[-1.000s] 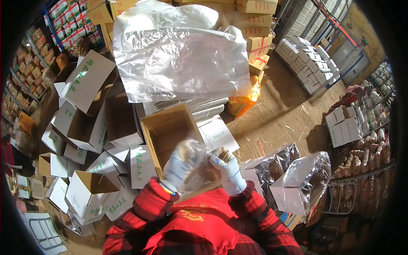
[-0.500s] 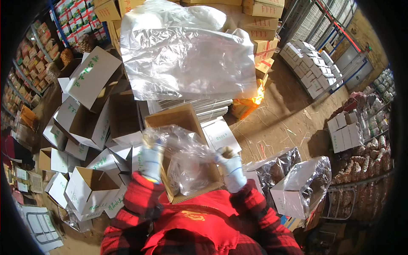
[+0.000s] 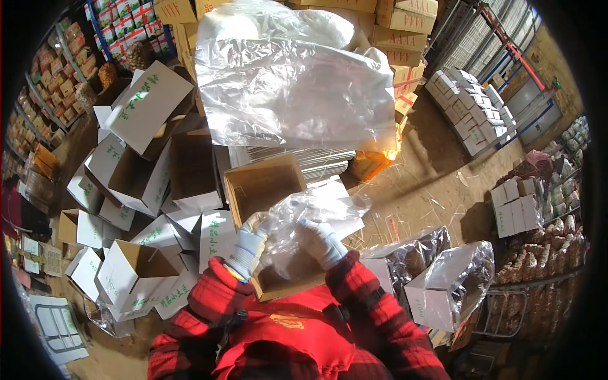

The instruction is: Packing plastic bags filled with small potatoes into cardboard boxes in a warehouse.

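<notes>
A clear plastic bag (image 3: 285,231) is bunched between my gloved hands, partly inside an open cardboard box (image 3: 265,176) right in front of me. My left hand (image 3: 251,246), at the box's left side, is closed on one side of the bag. The fingers of my right hand (image 3: 322,242) are closed on the bag's other side, above the right side of the box. Part of the bag hangs down into the box, and a loose part spreads out beyond my right hand. The bag's film hides some of my fingertips.
A pile of clear plastic bags (image 3: 297,95) lies ahead, above stacked flat cardboard (image 3: 316,163). Open white boxes (image 3: 136,269) crowd the left. Two boxes with plastic liners (image 3: 443,291) stand at right. An orange bag (image 3: 373,163) sits on the straw-strewn floor (image 3: 430,196).
My hands have come closer together, the right moving left and the left moving right and nearer me. The bag, spread across the box before, is now gathered between them.
</notes>
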The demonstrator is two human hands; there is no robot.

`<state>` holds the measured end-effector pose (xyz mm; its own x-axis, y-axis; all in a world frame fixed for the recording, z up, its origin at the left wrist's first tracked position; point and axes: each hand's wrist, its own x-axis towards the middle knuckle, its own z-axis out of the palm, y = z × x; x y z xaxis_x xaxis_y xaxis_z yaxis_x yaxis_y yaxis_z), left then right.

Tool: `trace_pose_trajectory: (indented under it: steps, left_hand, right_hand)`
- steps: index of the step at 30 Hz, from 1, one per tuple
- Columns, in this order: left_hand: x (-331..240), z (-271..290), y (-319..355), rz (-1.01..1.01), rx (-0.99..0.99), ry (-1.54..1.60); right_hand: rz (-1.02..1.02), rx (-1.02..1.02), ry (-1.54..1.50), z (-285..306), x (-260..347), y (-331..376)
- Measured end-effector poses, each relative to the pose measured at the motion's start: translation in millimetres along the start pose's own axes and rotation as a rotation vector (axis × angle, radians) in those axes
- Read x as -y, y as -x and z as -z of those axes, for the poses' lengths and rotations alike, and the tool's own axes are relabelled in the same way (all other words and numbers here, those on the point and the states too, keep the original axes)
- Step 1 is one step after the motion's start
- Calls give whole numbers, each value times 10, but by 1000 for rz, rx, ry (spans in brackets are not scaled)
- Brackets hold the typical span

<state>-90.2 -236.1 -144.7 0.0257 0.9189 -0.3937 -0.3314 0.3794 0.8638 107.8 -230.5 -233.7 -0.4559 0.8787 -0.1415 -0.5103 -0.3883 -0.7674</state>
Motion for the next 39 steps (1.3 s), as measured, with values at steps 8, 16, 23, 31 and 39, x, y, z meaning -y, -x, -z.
trace_pose_trajectory:
  steps: [8, 16, 23, 31, 39]
  left_hand:
    - [-1816, 1377, -70, -1099, -753, -909]
    - [65, 2058, 348, -213, 100, -1178]
    - [1070, 1082, -12, -7, 98, -460]
    - [650, 1576, -382, 13, -440, 145]
    - [250, 2019, -958, 54, -402, -364]
  right_hand:
    - [562, -629, 211, -30, 1828, 161]
    - [-612, 112, 1542, -393, 677, 1060]
    - [-244, -421, 1070, 544, -59, 245]
    - [-135, -729, 96, 994, 16, 920]
    - [239, -261, 1171, 1184, 657, 782]
